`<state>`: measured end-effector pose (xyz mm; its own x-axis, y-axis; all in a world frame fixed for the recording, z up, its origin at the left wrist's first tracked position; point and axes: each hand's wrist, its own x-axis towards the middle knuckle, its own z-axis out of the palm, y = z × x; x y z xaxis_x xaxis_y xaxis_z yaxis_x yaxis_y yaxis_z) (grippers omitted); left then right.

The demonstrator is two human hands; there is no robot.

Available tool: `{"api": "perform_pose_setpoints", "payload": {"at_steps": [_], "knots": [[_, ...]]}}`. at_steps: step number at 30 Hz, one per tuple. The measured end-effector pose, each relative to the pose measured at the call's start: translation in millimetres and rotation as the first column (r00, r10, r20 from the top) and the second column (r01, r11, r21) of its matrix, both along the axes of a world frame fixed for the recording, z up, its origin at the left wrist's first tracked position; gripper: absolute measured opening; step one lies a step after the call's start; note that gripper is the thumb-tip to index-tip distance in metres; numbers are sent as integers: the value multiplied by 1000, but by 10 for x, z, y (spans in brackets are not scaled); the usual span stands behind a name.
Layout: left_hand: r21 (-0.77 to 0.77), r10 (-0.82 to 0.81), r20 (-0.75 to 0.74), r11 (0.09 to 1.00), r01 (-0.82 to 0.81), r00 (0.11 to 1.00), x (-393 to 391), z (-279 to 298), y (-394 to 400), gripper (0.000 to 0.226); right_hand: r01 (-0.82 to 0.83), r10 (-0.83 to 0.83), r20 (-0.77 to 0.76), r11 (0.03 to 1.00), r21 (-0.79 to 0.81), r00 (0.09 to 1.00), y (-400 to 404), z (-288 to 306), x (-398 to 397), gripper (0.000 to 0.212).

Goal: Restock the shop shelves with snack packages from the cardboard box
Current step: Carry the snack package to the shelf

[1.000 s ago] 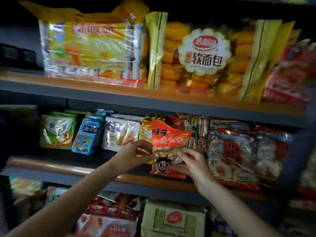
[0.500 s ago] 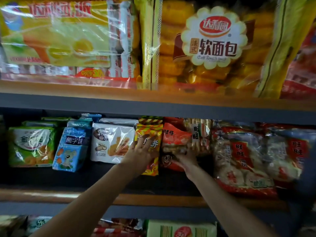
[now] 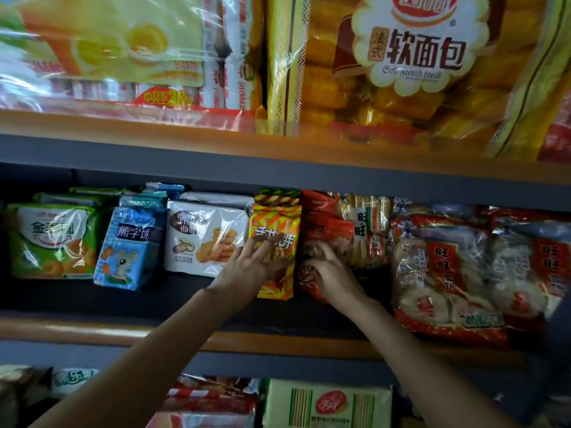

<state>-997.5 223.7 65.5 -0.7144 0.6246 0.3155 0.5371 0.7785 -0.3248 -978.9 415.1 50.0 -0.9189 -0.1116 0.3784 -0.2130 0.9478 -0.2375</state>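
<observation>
A red snack bag [image 3: 327,239] with a cartoon face stands on the middle shelf [image 3: 92,330], between a yellow-orange striped bag [image 3: 278,230] and a pack of rice crackers [image 3: 369,223]. My right hand [image 3: 332,273] grips the red bag's lower front. My left hand [image 3: 250,264] lies flat with fingers spread against the front of the yellow-orange bag, holding nothing. No cardboard box is in view.
On the middle shelf stand a green bag [image 3: 52,239], a blue bear-biscuit bag [image 3: 129,245], a white cookie bag [image 3: 207,236] and large red rice-cracker bags [image 3: 445,267]. Big bread packs [image 3: 411,57] fill the top shelf. More packs [image 3: 327,403] lie below.
The red bag has gone from the shelf's front edge back into the row. My left hand let go of it and now presses on the yellow-orange bag. The view has moved closer.
</observation>
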Motion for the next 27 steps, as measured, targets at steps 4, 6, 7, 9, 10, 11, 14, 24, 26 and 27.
{"api": "perform_pose_setpoints", "payload": {"at_steps": [4,6,7,9,10,11,14,24,26,27], "knots": [[362,34,37,931,-45,999,106,-90,-121,58,-25,-8,-275,993,-114,961,-26,160,244,23],[582,24,74,811,-63,997,192,-136,-186,52,-116,56,-420,986,-118,906,-173,258,357,20],[651,38,82,754,-82,996,273,-132,-210,49,-174,101,-487,979,-106,867,-292,293,404,19],[722,81,40,687,-85,996,449,-130,-307,53,-316,219,-582,946,-70,783,-641,320,487,22],[733,114,7,675,-83,993,545,-148,-398,54,-396,283,-602,916,-60,747,-868,308,516,24],[733,158,-7,672,-103,987,651,-209,-536,51,-471,343,-602,880,-64,721,-1131,268,538,26],[694,287,63,676,-248,956,1071,-545,-1216,46,-644,504,-521,756,-120,689,-2033,-19,660,26],[435,508,837,-387,-813,206,3952,-2643,-3751,34,-970,946,250,232,-70,208,-4851,-1810,2163,27],[357,464,883,-553,-753,78,4491,-2890,-4081,32,-988,913,395,138,-74,98,-5349,-2208,2548,30],[321,443,896,-620,-716,17,4757,-3006,-4249,31,-992,889,455,96,-79,49,-5597,-2405,2739,31]]}}
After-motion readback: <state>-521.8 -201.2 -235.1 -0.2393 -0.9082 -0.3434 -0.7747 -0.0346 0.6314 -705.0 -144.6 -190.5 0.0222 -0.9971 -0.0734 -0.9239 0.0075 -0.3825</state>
